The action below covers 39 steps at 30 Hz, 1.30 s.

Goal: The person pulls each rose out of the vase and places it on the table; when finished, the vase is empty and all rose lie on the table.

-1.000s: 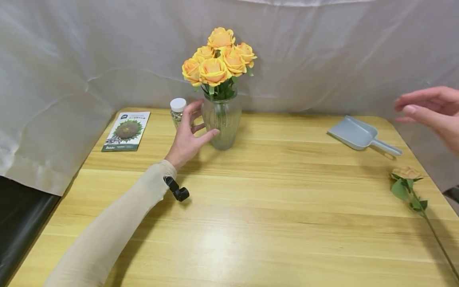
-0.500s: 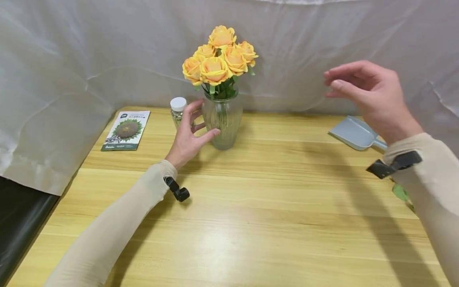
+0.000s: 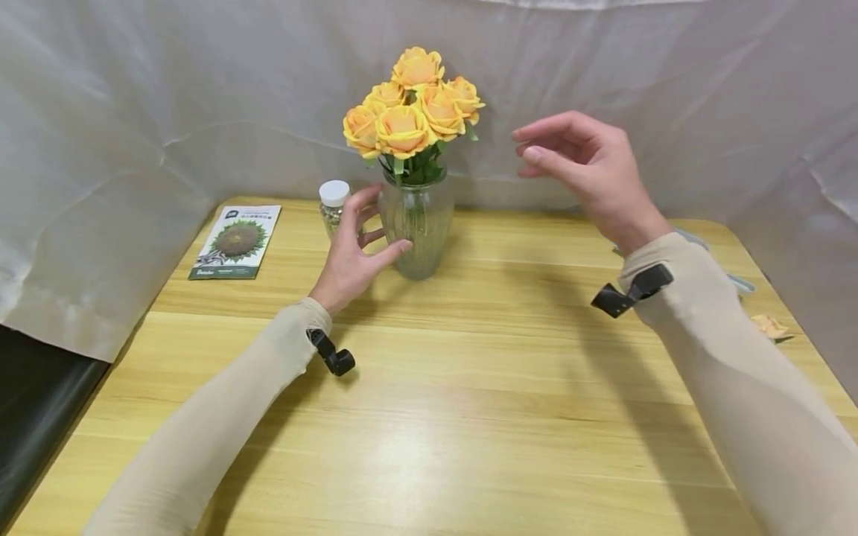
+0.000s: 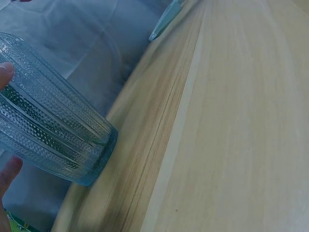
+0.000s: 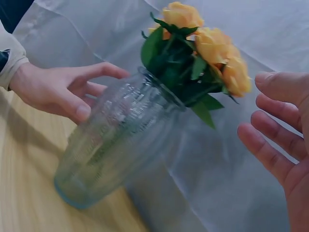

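Note:
A ribbed clear glass vase stands upright at the back of the table and holds several yellow-orange roses. My left hand grips its left side, thumb across the front and fingers round toward the back. In the left wrist view the thumb lies against the patterned glass vase. To the right of the flowers my right hand hangs in the air, holding nothing. Its fingers are loosely bent and apart from the roses in the right wrist view.
A small jar with a white lid stands just behind my left hand. Further left lies a seed packet with a sunflower picture. My right arm partly covers a grey-blue dustpan and a single rose. A grey curtain hangs behind the table.
My right hand has moved left from the right edge toward the vase, its forearm now covering much of the dustpan and the loose rose. My left hand stays on the vase.

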### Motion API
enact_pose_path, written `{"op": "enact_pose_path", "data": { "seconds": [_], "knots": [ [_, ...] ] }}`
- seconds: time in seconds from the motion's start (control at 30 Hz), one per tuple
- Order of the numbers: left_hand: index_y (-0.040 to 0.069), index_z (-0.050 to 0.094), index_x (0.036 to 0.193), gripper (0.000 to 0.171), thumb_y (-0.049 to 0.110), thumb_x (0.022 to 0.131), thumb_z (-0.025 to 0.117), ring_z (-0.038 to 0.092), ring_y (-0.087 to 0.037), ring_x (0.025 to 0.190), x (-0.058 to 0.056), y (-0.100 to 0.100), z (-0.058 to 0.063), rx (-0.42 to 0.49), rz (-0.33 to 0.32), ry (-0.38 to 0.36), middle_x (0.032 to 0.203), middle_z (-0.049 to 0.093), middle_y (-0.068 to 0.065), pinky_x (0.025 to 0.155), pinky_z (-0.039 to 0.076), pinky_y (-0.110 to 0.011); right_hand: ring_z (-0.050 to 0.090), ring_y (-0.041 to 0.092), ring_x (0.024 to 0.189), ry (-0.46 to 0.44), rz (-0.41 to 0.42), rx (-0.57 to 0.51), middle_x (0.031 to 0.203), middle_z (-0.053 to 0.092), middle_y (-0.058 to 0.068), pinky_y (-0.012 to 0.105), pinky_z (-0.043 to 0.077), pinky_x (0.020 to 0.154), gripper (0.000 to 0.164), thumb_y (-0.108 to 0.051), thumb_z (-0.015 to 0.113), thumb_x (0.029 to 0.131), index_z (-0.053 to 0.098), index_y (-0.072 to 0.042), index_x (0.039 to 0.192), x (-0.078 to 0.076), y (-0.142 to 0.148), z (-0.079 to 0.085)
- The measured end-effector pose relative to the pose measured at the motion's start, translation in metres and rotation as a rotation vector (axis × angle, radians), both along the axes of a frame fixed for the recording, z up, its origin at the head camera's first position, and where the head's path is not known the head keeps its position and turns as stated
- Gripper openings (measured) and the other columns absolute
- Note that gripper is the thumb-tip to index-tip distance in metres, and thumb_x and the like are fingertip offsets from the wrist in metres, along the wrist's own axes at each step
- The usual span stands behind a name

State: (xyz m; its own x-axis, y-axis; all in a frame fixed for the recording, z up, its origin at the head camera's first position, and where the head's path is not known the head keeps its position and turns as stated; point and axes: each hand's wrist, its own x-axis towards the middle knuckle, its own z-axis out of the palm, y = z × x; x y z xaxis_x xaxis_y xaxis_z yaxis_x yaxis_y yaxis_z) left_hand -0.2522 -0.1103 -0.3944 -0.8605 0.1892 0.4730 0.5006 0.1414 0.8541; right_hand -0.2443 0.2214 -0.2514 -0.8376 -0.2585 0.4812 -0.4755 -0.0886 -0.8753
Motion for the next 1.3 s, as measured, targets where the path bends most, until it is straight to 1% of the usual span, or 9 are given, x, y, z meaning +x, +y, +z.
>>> {"op": "enact_pose_path", "data": {
  "seconds": [0.13,0.27,0.4,0.5,0.7,0.83,0.93,1.13,1.3],
  "knots": [
    [0.015,0.034,0.165,0.088,0.006,0.094,0.085,0.047,-0.026,0.154,0.0,-0.001,0.0,0.004,0.002,-0.005,0.172,0.038,-0.002,0.122,0.053,-0.049,0.077,0.024,0.101,0.004,0.026,-0.007,0.119,0.079,0.016,0.034,0.068,0.093,0.021,0.006,0.076,0.098,0.076,0.007,0.119,-0.005,-0.018,-0.006],
    [0.015,0.034,0.165,0.089,0.007,0.093,0.085,0.047,-0.026,0.154,0.0,-0.001,0.0,0.006,0.004,-0.011,0.171,0.038,-0.002,0.122,0.053,-0.049,0.077,0.024,0.104,0.002,0.046,0.018,0.118,0.08,0.013,0.034,0.066,0.098,0.02,0.004,0.076,0.099,0.078,0.004,0.119,-0.008,-0.035,-0.012],
    [0.015,0.034,0.165,0.089,0.007,0.093,0.086,0.047,-0.025,0.155,-0.001,-0.001,-0.001,0.005,0.002,-0.01,0.172,0.038,-0.001,0.122,0.053,-0.047,0.074,0.024,0.114,0.019,0.035,0.07,0.12,0.08,0.01,0.033,0.062,0.105,0.019,-0.001,0.077,0.099,0.08,-0.002,0.118,-0.011,-0.048,-0.017],
    [0.015,0.034,0.165,0.089,0.007,0.093,0.086,0.047,-0.025,0.155,-0.002,-0.001,-0.001,0.007,0.002,-0.006,0.172,0.038,-0.001,0.122,0.053,-0.046,0.073,0.023,0.116,0.048,0.016,0.112,0.121,0.08,0.01,0.033,0.06,0.106,0.018,-0.003,0.077,0.1,0.08,-0.004,0.118,-0.014,-0.058,-0.021],
    [0.015,0.034,0.165,0.088,0.006,0.093,0.085,0.047,-0.026,0.155,-0.003,0.0,-0.002,0.009,0.003,-0.009,0.172,0.038,-0.001,0.122,0.054,-0.047,0.073,0.021,0.115,0.018,0.005,0.112,0.12,0.08,0.007,0.033,0.06,0.105,0.018,-0.005,0.078,0.1,0.08,-0.005,0.117,-0.019,-0.076,-0.025],
    [0.015,0.033,0.164,0.088,0.008,0.094,0.085,0.047,-0.026,0.154,-0.004,0.0,-0.002,0.003,-0.001,-0.003,0.172,0.038,-0.001,0.121,0.054,-0.047,0.073,0.019,0.116,0.003,0.002,0.12,0.12,0.08,0.004,0.033,0.061,0.104,0.019,-0.006,0.077,0.101,0.08,-0.005,0.119,-0.021,-0.082,-0.026],
    [0.015,0.033,0.164,0.088,0.008,0.093,0.086,0.048,-0.025,0.154,-0.004,0.001,-0.001,0.003,-0.009,0.002,0.172,0.038,-0.001,0.121,0.054,-0.047,0.073,0.019,0.116,-0.004,-0.006,0.134,0.12,0.08,0.005,0.034,0.061,0.105,0.02,-0.006,0.076,0.102,0.079,-0.003,0.121,-0.022,-0.084,-0.028],
    [0.015,0.033,0.164,0.089,0.008,0.093,0.086,0.048,-0.025,0.154,-0.003,0.001,0.0,0.006,-0.009,0.005,0.171,0.038,-0.001,0.12,0.055,-0.047,0.071,0.018,0.116,-0.01,-0.041,0.189,0.123,0.078,0.006,0.035,0.06,0.106,0.023,-0.012,0.074,0.104,0.077,-0.006,0.126,-0.025,-0.089,-0.028],
    [0.016,0.033,0.164,0.089,0.009,0.093,0.086,0.048,-0.025,0.154,-0.003,0.0,0.0,0.003,-0.005,0.003,0.172,0.038,-0.001,0.12,0.055,-0.047,0.073,0.018,0.115,0.005,-0.069,0.168,0.122,0.079,0.006,0.035,0.06,0.106,0.02,-0.011,0.074,0.104,0.078,-0.004,0.122,-0.026,-0.091,-0.029]
  ]
}}
